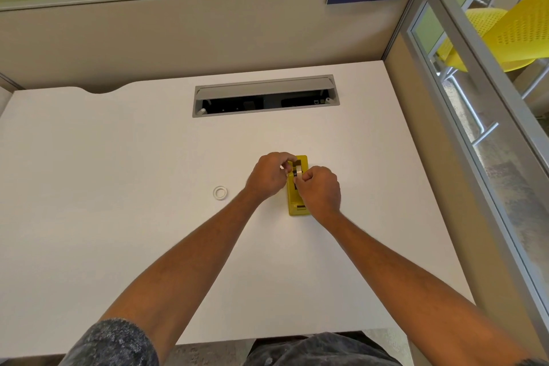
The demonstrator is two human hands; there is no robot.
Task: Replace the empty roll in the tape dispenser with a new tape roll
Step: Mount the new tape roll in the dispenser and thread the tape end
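A yellow tape dispenser [298, 207] lies lengthwise on the white desk [118, 157], right of centre. A new tape roll [299, 171] on a dark hub stands on edge in the dispenser's well. My left hand [267, 177] pinches the roll from the left. From the right, my right hand [319, 190] grips the roll and covers the dispenser's middle. An empty white roll core [220, 193] lies flat on the desk, to the left of my left hand and apart from it.
A grey cable tray with an open lid [264, 95] is set into the desk behind the dispenser. Beige partition walls [178, 33] close the back and right. Yellow chairs [505, 33] stand beyond the right glass panel.
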